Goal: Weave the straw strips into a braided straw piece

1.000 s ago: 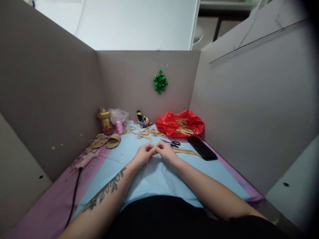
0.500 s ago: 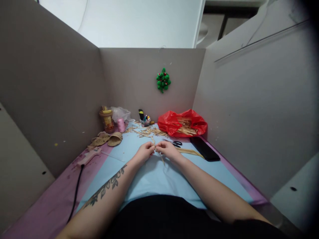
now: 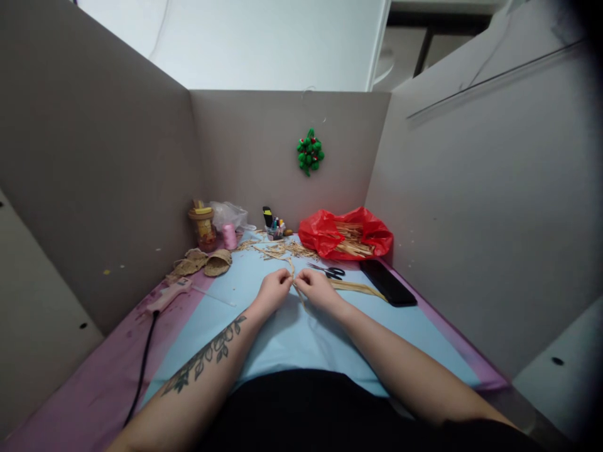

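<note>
My left hand (image 3: pixel 276 287) and my right hand (image 3: pixel 316 286) meet over the middle of the blue cloth, fingertips pinched close together. Between them they grip a thin tan straw strand (image 3: pixel 291 266), whose upper end reaches toward the scraps while loose ends hang down below the fingers. The exact spot where the fingers press is too small to make out. Just beyond my right hand lie black-handled scissors (image 3: pixel 335 272). Flat straw strips (image 3: pixel 360 287) extend to the right from beside that hand.
A red plastic bag (image 3: pixel 320 233) of straw stands at the back right, near a black phone (image 3: pixel 389 284). Straw scraps (image 3: pixel 282 250) litter the back. At left are a glue gun (image 3: pixel 170 296) with a cord, woven pieces (image 3: pixel 218 263), pink thread (image 3: pixel 229 237) and a cup (image 3: pixel 203 227). Grey partitions enclose the table.
The hands stay pinched on the strand, with small finger shifts. The strand's hanging ends have swung slightly left, and my right hand has moved a little, showing more of the scissors.
</note>
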`<state>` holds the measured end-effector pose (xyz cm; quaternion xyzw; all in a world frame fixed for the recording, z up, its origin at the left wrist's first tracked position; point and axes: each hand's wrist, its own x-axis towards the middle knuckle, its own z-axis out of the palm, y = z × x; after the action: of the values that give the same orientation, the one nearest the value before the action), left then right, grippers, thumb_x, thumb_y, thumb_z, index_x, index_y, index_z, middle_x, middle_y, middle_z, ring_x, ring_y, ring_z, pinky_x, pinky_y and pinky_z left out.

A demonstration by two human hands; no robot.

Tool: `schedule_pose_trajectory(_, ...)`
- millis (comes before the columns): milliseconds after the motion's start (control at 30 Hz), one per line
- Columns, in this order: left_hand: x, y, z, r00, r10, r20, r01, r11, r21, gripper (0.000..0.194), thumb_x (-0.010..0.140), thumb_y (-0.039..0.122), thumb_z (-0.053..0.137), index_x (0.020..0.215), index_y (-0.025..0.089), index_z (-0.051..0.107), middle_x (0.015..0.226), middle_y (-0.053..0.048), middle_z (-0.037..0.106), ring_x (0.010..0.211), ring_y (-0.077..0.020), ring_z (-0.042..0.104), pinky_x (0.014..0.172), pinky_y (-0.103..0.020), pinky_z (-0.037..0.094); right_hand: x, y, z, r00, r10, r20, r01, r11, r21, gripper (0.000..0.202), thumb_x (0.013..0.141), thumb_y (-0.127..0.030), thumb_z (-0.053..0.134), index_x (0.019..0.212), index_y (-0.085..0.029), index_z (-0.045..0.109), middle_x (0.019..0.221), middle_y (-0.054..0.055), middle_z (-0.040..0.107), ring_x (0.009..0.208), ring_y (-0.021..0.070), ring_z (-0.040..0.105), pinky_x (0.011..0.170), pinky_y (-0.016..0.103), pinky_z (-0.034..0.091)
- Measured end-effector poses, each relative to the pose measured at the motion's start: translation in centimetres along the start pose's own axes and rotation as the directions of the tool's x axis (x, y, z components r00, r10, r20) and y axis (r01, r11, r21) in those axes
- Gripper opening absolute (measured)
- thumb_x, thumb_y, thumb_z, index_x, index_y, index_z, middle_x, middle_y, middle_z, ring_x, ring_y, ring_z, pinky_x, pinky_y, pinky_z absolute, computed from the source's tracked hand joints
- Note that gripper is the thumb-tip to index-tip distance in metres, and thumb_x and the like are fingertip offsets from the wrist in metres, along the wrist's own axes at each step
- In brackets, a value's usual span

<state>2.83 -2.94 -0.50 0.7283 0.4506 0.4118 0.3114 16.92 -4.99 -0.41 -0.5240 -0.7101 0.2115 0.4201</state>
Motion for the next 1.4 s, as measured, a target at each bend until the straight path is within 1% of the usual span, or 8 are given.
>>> schedule_pose_trajectory(100, 0.1, -0.3, 0.6, 0.985, -0.168, 0.046, 0.174, 0.958, -0.229, 0.009, 0.064, 0.019, 0.048, 0.056, 0.017, 0.046, 0.047, 0.004, 0.045, 0.047, -0.0091, 0.042, 0.048, -0.021, 0.03, -0.6, -0.3, 0.9, 0.993, -0.07, -0.094, 0.057, 0.99, -0.132, 0.015, 0.077, -0.02, 0.047, 0.064, -0.017, 0.053, 0.06, 0.0, 0.055, 0.058, 0.0124, 0.048, 0.056, 0.023, 0.032)
schedule_pose_trajectory(233, 0.3, -0.4, 1.0, 0.936, -0.329, 0.126, 0.345, 0.788, -0.51, 0.009, 0.058, 0.017, 0.053, 0.056, 0.016, 0.045, 0.042, 0.005, 0.044, 0.038, -0.0065, 0.038, 0.042, -0.019, 0.028, -1.1, -0.8, 1.6, 0.979, -0.177, -0.103, 0.134, 0.934, -0.331, 0.016, 0.079, -0.014, 0.045, 0.066, -0.016, 0.054, 0.067, 0.003, 0.058, 0.066, 0.0137, 0.051, 0.062, 0.023, 0.035)
schedule_pose_trajectory(467, 0.2, -0.3, 0.4, 0.93, -0.363, 0.059, 0.33, 0.752, -0.571, 0.008, 0.056, 0.016, 0.055, 0.054, 0.015, 0.047, 0.038, 0.006, 0.042, 0.035, -0.0053, 0.036, 0.039, -0.018, 0.026, -2.0, -1.9, 2.9, 0.975, -0.211, 0.07, 0.208, 0.75, -0.628, 0.025, 0.086, -0.016, 0.038, 0.094, -0.011, 0.061, 0.087, 0.012, 0.062, 0.078, 0.0186, 0.057, 0.07, 0.027, 0.041)
schedule_pose_trajectory(667, 0.7, -1.2, 0.3, 0.929, -0.369, -0.005, 0.306, 0.777, -0.55, 0.014, 0.062, 0.021, 0.056, 0.055, 0.016, 0.045, 0.041, 0.006, 0.043, 0.037, -0.0059, 0.037, 0.041, -0.019, 0.029, -3.0, -2.3, 3.8, 0.967, -0.212, 0.14, 0.248, 0.665, -0.705, 0.042, 0.085, -0.02, 0.041, 0.124, -0.005, 0.046, 0.109, 0.021, 0.058, 0.09, 0.0246, 0.057, 0.068, 0.031, 0.046)
schedule_pose_trajectory(833, 0.9, -1.0, -0.3, 0.941, -0.339, 0.004, 0.285, 0.786, -0.549, 0.016, 0.063, 0.024, 0.056, 0.056, 0.015, 0.045, 0.046, 0.005, 0.046, 0.042, -0.0062, 0.041, 0.047, -0.019, 0.034, -2.4, -1.5, 1.9, 0.943, -0.329, 0.047, 0.312, 0.829, -0.463, 0.025, 0.085, -0.026, 0.045, 0.103, -0.017, 0.059, 0.098, 0.01, 0.062, 0.087, 0.0197, 0.057, 0.075, 0.03, 0.044)
schedule_pose_trajectory(967, 0.4, -0.2, -0.4, 0.956, -0.29, 0.046, 0.273, 0.822, -0.501, 0.016, 0.065, 0.028, 0.056, 0.06, 0.015, 0.047, 0.051, 0.004, 0.049, 0.046, -0.0069, 0.044, 0.05, -0.02, 0.037, -0.8, -0.2, 1.3, 0.981, -0.146, -0.125, 0.142, 0.989, -0.046, 0.018, 0.077, -0.033, 0.055, 0.085, -0.018, 0.055, 0.081, 0.004, 0.061, 0.074, 0.0154, 0.057, 0.065, 0.026, 0.044)
schedule_pose_trajectory(1133, 0.2, -0.2, 0.0, 0.992, -0.124, 0.033, 0.128, 0.932, -0.34, 0.016, 0.07, 0.03, 0.051, 0.063, 0.015, 0.051, 0.052, 0.003, 0.052, 0.049, -0.0088, 0.048, 0.05, -0.02, 0.036, 0.3, 0.2, 1.7, 0.996, 0.09, -0.002, -0.083, 0.928, 0.364, 0.023, 0.067, -0.032, 0.061, 0.081, -0.017, 0.053, 0.057, -0.003, 0.057, 0.053, 0.0123, 0.053, 0.052, 0.024, 0.041)
schedule_pose_trajectory(1400, 0.2, -1.3, 0.2, 0.997, 0.05, -0.063, -0.061, 0.983, -0.176, 0.006, 0.072, 0.022, 0.048, 0.073, 0.017, 0.051, 0.057, 0.002, 0.056, 0.054, -0.0104, 0.054, 0.053, -0.02, 0.038, 0.4, -0.7, 0.9, 0.968, 0.23, 0.102, -0.249, 0.803, 0.542, 0.019, 0.06, -0.032, 0.061, 0.063, -0.015, 0.054, 0.052, -0.002, 0.056, 0.042, 0.0072, 0.044, 0.043, 0.02, 0.033)
